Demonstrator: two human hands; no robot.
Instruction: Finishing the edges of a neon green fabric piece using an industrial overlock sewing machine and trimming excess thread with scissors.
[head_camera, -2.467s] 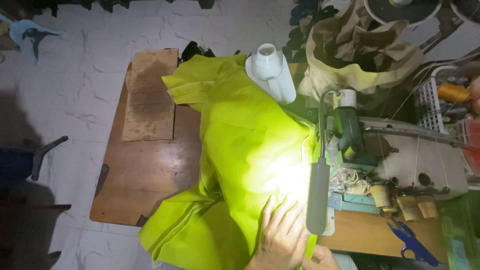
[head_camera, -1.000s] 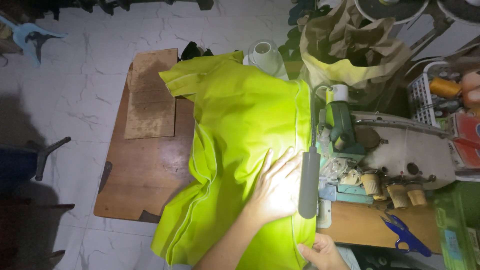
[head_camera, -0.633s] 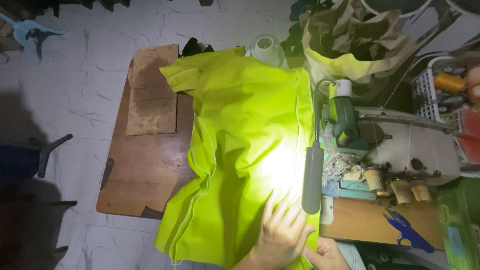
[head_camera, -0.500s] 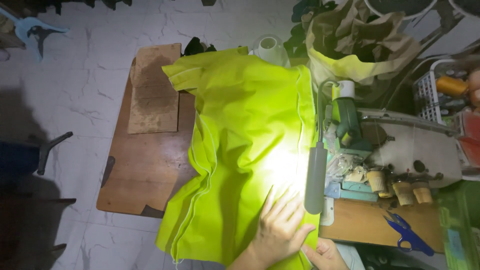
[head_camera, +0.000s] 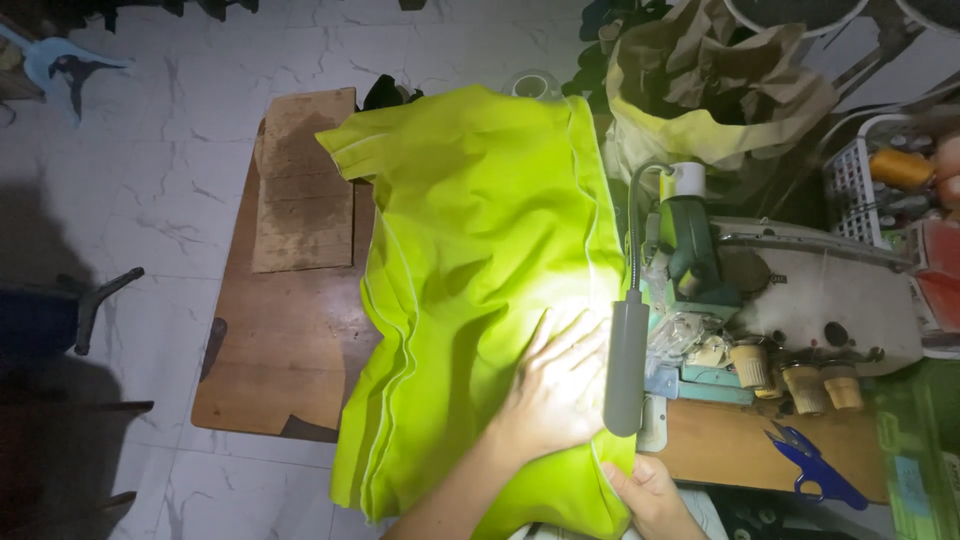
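My left hand (head_camera: 555, 390) has slid up the lime-green fabric (head_camera: 470, 260) from its lower hem toward the lamp's glare (fingers (head_camera: 560, 335) spread flat), and the cloth now covers nearly all of the white thread cone (head_camera: 535, 85) behind it.

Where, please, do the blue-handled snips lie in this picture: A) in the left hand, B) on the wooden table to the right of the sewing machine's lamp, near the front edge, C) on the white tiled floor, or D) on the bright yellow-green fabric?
B: the blue-handled snips lie on the bare wooden table, right of the grey lamp head, while the left hand rests flat on the bright yellow-green fabric.
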